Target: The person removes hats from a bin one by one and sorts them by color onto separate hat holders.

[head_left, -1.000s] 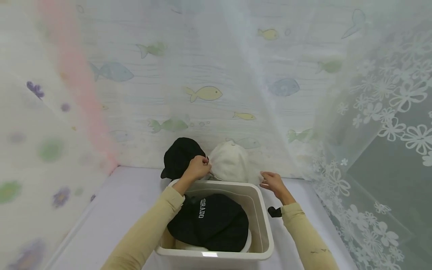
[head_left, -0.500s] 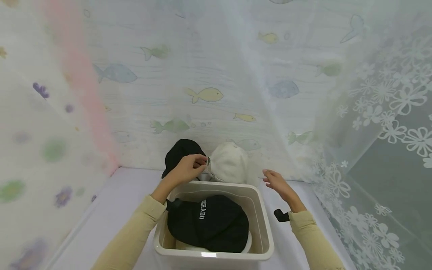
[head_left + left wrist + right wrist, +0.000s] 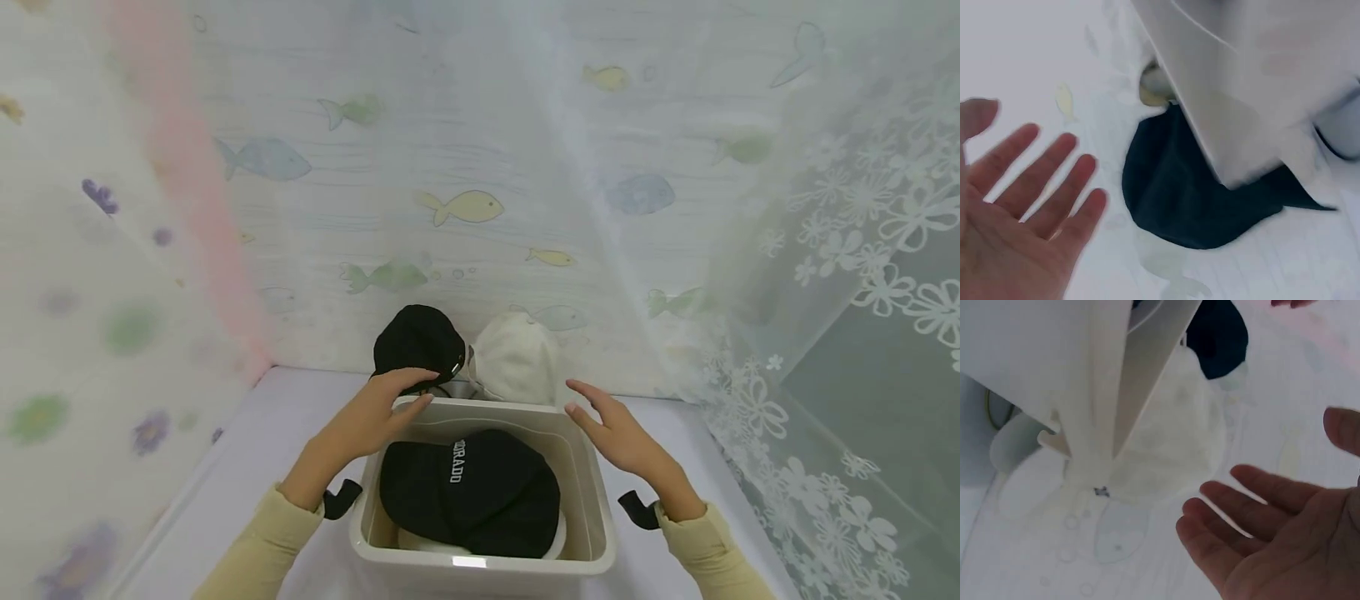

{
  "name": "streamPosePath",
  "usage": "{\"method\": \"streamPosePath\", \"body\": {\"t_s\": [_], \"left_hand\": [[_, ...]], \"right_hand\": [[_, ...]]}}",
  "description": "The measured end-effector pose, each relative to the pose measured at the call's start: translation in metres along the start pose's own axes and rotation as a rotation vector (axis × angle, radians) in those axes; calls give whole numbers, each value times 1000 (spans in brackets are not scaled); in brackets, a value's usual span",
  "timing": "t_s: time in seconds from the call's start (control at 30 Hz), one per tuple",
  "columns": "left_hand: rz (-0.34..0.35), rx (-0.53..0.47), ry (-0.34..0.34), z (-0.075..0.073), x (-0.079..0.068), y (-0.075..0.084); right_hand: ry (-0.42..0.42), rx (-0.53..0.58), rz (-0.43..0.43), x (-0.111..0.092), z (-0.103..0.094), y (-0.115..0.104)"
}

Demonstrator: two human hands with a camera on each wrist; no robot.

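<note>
Fish-printed curtain (image 3: 465, 125), rising behind the white-covered desk (image 3: 247, 454) before you. On the desk, directly in front of you, stands the off-white bin (image 3: 540, 568), rectangular and open at the top. It contains a lettered black cap (image 3: 498, 496), its brim toward your left and white lettering across the front; beneath this lies a pale item (image 3: 557, 537), mostly hidden, showing only at the lower edge of the cap. Outside the bin, beyond its far rim, two more caps sit side by side: a white cap (image 3: 517, 358) and, to its left, a plain black cap (image 3: 416, 340). Your left hand (image 3: 366, 417) is at the far left corner of the bin, your right hand (image 3: 618, 433) at the far right corner; both are released, fingers extended, grasping nothing. Smallest, a black wrist piece (image 3: 639, 508) projects beside your right cuff.
</note>
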State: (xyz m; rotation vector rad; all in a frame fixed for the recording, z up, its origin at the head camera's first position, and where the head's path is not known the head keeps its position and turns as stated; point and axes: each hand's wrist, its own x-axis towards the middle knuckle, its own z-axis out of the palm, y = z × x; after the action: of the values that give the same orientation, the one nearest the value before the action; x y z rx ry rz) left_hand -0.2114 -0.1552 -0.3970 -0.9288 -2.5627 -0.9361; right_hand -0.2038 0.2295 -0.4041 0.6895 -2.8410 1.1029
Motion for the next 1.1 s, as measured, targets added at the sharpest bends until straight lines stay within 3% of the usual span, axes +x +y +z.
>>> {"method": "streamPosePath", "body": {"t_s": [0.3,0.47,0.6,0.83,1.1], "left_hand": [[10,125,29,-6,-39,-5],[41,173,-38,-5,-58,-8],[145,220,-96,2,-73,-18],[332,257,-110,13,-94,-31],[438,217,-86,27,-101,-46]], "right_hand": [[-143,-60,-158,-21,10,-31],[-191,-104,-215,-26,12,-41],[-278,-168,-255,-25,13,-46],[-454,-305,-280,-18,18,-47],[-572,-402,-265,3,25,-37]]}}
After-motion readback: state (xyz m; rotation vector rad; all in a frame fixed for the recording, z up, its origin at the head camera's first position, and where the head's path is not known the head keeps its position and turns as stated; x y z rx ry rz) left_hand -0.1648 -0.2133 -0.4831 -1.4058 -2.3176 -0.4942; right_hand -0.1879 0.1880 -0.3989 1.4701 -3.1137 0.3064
